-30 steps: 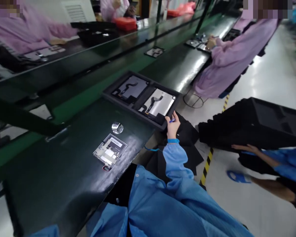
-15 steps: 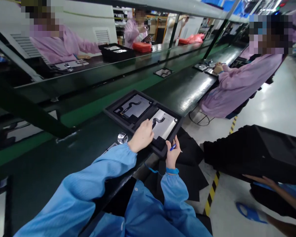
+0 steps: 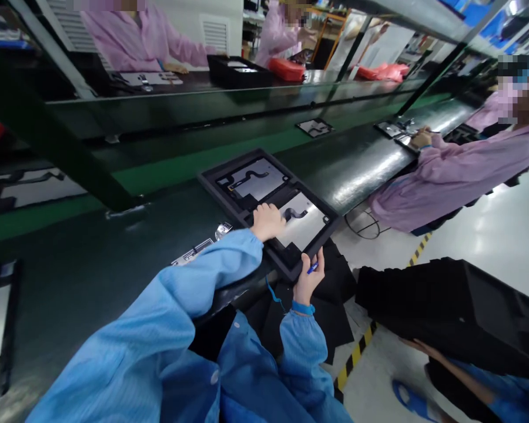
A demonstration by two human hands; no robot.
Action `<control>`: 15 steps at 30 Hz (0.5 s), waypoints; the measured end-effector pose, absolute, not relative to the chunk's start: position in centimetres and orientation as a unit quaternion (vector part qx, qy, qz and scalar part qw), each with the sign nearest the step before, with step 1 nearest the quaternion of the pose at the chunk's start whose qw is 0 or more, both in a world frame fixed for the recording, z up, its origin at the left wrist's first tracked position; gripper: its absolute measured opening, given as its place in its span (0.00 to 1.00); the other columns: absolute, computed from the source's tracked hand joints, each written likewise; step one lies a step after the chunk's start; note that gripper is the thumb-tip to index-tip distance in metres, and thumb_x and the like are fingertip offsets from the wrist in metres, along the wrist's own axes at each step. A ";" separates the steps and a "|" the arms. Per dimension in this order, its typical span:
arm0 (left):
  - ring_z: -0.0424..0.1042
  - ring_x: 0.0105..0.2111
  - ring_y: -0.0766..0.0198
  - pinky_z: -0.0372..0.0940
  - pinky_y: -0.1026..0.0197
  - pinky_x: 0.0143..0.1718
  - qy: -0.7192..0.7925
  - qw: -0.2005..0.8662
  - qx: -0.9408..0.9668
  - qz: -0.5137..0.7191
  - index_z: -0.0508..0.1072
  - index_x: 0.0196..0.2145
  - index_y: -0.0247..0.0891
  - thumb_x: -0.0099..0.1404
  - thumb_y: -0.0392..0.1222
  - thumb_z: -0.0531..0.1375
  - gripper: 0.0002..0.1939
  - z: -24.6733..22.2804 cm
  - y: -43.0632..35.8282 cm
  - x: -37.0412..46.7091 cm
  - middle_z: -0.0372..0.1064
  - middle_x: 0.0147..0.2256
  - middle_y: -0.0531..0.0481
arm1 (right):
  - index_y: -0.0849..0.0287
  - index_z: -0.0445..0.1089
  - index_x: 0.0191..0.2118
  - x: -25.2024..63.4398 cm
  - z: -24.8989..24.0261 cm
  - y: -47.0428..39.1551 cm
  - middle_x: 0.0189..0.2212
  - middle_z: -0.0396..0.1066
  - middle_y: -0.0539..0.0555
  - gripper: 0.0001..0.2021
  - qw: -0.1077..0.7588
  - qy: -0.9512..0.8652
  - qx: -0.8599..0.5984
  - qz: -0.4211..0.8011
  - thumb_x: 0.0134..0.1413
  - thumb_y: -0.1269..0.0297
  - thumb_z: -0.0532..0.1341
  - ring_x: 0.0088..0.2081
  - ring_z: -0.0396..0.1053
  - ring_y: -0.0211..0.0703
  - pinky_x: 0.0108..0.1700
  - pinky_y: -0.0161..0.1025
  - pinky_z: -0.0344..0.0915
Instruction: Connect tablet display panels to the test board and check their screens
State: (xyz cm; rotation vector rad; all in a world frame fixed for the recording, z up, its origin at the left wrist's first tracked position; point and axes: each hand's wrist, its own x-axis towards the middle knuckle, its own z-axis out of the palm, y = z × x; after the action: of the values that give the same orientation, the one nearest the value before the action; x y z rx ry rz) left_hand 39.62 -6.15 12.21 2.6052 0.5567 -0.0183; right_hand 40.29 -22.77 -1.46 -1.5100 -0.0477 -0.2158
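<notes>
A black tray (image 3: 229, 207) lies tilted over the bench edge, with two flat panels side by side in its recesses. Each panel, the far one (image 3: 255, 183) and the near one (image 3: 306, 220), has a silvery face and a curved black ribbon cable. My left hand (image 3: 268, 222) is closed, its fingers curled down at the near panel's left edge; what they grip is hidden. With thumb and fingers, my right hand (image 3: 307, 283) grips the tray's near right corner. A small blue stick-like object (image 3: 312, 268) shows between those fingers, and a blue band circles the wrist.
A shiny metal roll (image 3: 223, 230) and a printed label sheet (image 3: 191, 252) lie left of the tray. Another panel (image 3: 315, 127) rests on the green conveyor strip. A co-worker in pink (image 3: 462, 176) sits at right; another person carries a black box stack (image 3: 423, 299) behind.
The camera view has shifted, so the scene sits further right. My left fingers have curled more tightly at the near panel's edge. My right hand keeps its hold on the tray corner.
</notes>
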 end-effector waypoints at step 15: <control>0.77 0.37 0.54 0.76 0.49 0.36 0.403 0.528 0.636 0.392 0.71 0.58 0.52 0.67 0.49 0.62 0.21 17.3 0.8 8.8 0.78 0.38 0.56 | 0.59 0.65 0.57 38.5 3.0 -22.7 0.48 0.76 0.61 0.31 0.652 -0.162 -0.741 0.011 0.53 0.44 0.64 0.49 0.75 0.51 0.47 0.48 0.75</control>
State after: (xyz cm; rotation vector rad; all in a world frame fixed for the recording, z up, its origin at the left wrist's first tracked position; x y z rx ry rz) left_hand 8.83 0.80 17.25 1.5186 0.9635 0.9374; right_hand 38.45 -22.73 2.95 -1.6816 -0.3676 0.0256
